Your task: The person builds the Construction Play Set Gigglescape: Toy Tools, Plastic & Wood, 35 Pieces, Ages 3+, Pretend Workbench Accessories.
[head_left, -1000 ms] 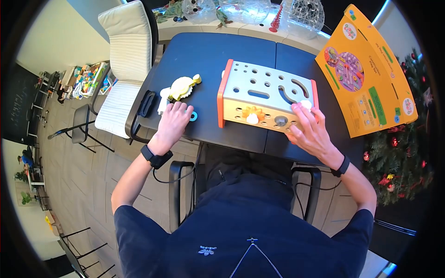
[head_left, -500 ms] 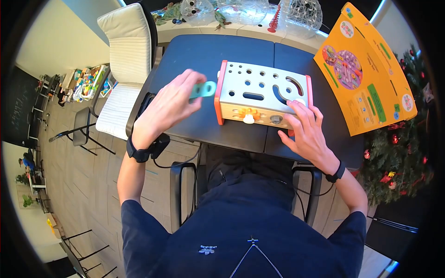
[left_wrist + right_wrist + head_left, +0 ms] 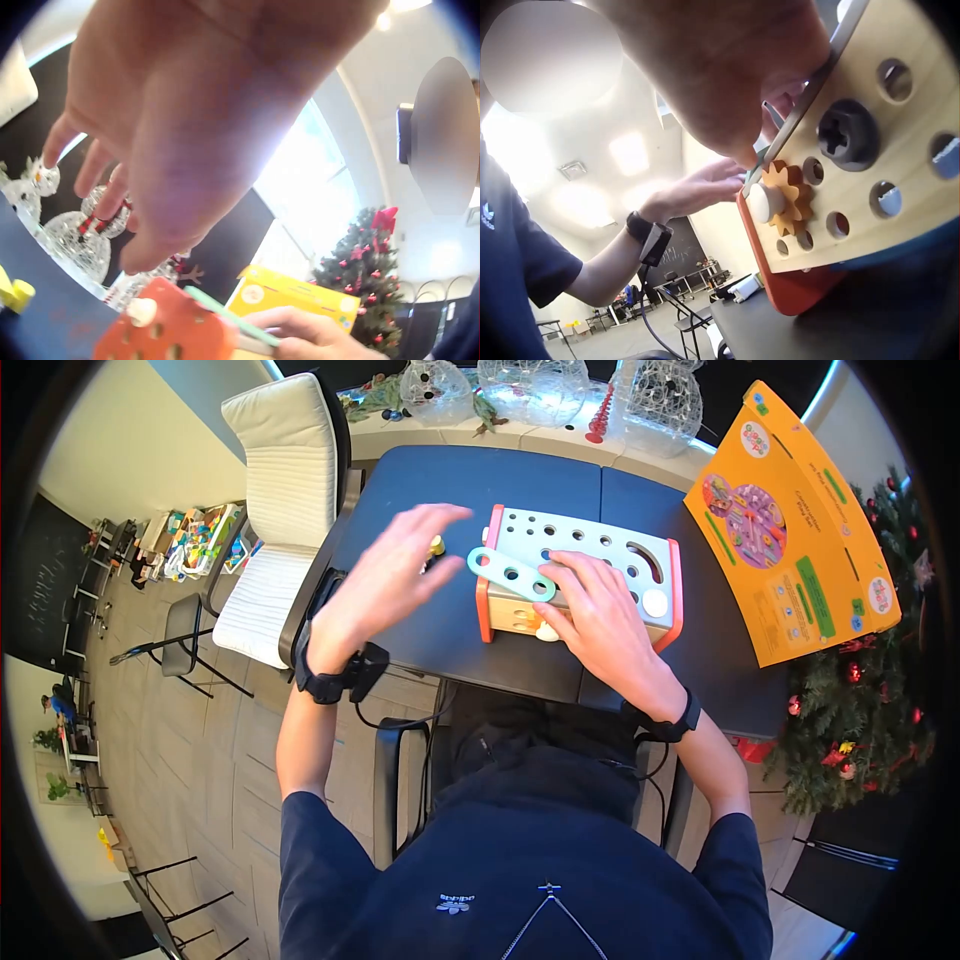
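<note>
A toy workbench box (image 3: 570, 523) with a pale blue holed top and red ends stands on the table. Over its left part lies a mint-green strip with holes (image 3: 497, 568). My right hand (image 3: 615, 625) pinches the strip's right end between thumb and fingers. Just off the strip's other end, my left hand (image 3: 385, 580) is held up with fingers extended, holding nothing. An orange gear (image 3: 791, 199) with a white peg and a dark grey screw (image 3: 849, 135) sit in the box's wooden front. A white round knob (image 3: 655, 603) shows at the top's right corner.
Partly hidden behind my left hand is a yellow toy piece (image 3: 437, 546) on the dark table (image 3: 440, 480). A big orange carton (image 3: 800, 550) stands at the right, before a decorated tree (image 3: 850, 710). A white chair (image 3: 280, 510) is at the left.
My left hand has picked the green strip off the table, carried it right to the box and let go. My right hand has moved left from the white knob and now holds the strip.
</note>
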`<state>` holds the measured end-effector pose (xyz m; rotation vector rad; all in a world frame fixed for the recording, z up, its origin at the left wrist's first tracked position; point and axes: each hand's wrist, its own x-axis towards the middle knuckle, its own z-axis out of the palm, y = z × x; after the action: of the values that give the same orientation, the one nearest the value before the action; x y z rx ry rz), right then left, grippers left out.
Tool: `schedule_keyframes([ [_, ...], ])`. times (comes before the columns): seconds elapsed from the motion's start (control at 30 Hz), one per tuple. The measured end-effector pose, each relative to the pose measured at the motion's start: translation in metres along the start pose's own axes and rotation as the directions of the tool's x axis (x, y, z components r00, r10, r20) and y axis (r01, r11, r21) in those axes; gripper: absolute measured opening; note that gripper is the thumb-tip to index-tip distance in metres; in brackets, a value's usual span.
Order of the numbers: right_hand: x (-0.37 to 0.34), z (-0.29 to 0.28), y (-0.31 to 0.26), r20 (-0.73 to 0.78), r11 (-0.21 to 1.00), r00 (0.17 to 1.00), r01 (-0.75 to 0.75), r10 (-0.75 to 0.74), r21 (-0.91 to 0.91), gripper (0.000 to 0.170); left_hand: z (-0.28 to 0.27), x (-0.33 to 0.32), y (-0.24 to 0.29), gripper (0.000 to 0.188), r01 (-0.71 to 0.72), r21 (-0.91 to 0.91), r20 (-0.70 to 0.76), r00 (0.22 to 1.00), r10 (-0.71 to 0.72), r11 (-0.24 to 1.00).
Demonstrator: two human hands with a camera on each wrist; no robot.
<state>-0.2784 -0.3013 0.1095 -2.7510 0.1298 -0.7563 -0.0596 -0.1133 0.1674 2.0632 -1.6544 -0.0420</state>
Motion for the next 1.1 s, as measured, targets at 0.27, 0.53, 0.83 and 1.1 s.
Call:
schedule_keyframes([
  [0.27, 0.0, -0.003, 0.0, -0.009, 1.0, 1.0, 0.005, -0.005, 0.019, 0.039, 0.048, -0.029, -0.107, 0.087, 0.5, 0.538, 0.188, 0.714, -0.674, 0.679],
  [0.53, 0.001, -0.007, 0.0, 0.022, 0.997, 0.999, -0.027, 0.026, 0.067, 0.046, 0.065, -0.014, -0.143, 0.051, 0.386, 0.555, 0.156, 0.822, -0.548, 0.737],
  [0.83, 0.003, -0.022, 0.005, 0.072, 0.983, 0.994, -0.094, 0.084, 0.155, 0.046, 0.052, 0.055, -0.132, 0.043, 0.384, 0.148, -0.118, 0.922, -0.369, 0.911],
  [1.1, 0.011, -0.041, 0.009, -0.092, 0.943, 0.978, -0.152, 0.186, 0.296, 0.044, 0.027, 0.089, -0.035, 0.047, -0.058, -0.423, -0.318, 0.944, -0.088, 0.904],
])
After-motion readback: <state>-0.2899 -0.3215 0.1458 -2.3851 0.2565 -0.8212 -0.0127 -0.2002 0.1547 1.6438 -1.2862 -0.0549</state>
